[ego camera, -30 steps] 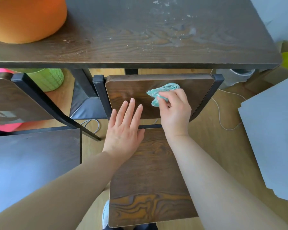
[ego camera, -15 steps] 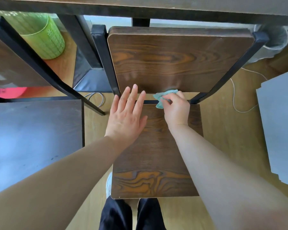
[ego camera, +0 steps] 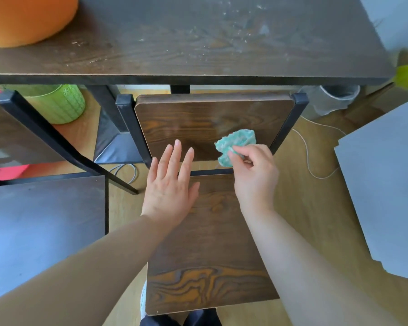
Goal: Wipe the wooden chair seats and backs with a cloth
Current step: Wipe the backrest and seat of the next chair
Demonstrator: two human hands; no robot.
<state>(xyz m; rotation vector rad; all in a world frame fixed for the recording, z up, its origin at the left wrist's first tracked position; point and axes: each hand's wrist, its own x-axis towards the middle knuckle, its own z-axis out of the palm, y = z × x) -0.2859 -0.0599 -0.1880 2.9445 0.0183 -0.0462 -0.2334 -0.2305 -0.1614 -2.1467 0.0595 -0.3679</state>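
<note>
Obs.: a person stands at the front edge of the chair seat (ego camera: 210,243), facing the chair back (ego camera: 198,121), which is tucked under the table (ego camera: 198,48).

Right hand (ego camera: 254,177): thumb and fingers (ego camera: 242,150) are curled, pinching a bunched teal cloth (ego camera: 236,143). The cloth sticks out beyond the fingertips, up and slightly left. It appears pressed to the lower right part of the back panel, though contact is not certain from this angle.

Left hand (ego camera: 170,189): fingers straight, slightly spread, holding nothing, over the rear left of the seat. The fingertips overlap the back's lower edge in view. Whether the palm rests on the wood, I cannot tell.

Key relation: the back panel's long axis runs side to side, crosswise to the right fingers. Most of its face lies left of and above the cloth. The right hand is nearer to it and has the cloth.

Judgement: the next stroke likely sweeps leftward along the panel, toward the left fingertips. The seat lies back toward the wrists.
</note>
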